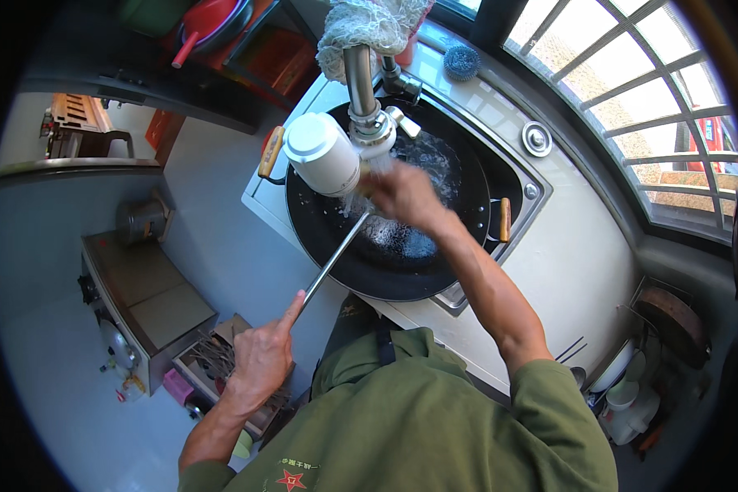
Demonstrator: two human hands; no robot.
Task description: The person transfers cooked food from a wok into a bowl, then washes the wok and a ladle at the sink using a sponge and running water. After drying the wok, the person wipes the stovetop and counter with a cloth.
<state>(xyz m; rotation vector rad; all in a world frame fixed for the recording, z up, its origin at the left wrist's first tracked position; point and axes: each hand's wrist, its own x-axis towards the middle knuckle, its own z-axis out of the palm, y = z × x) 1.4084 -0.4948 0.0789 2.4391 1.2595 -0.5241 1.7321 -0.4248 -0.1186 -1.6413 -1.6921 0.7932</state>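
Note:
My left hand [264,350] is closed on the handle of a long metal utensil [338,249], index finger stretched along the shaft. The shaft slants up over a large black wok [369,280] with wooden side handles, which rests on the sink. At the utensil's far end is my right hand [406,195], blurred, its fingers bent under the tap. A yellowish patch shows by those fingertips; I cannot tell what it is. Water runs from the metal faucet [361,86], fitted with a white filter housing [323,154], and some water lies in the wok. The utensil's head is hidden.
A mesh cloth [369,31] drapes over the faucet. On the white counter [566,234] are a steel-wool scrubber [461,63] and a metal sink strainer [536,139]. The metal sink rim [538,184] shows right of the wok. Bowls [622,393] and a barred window [627,92] are further right.

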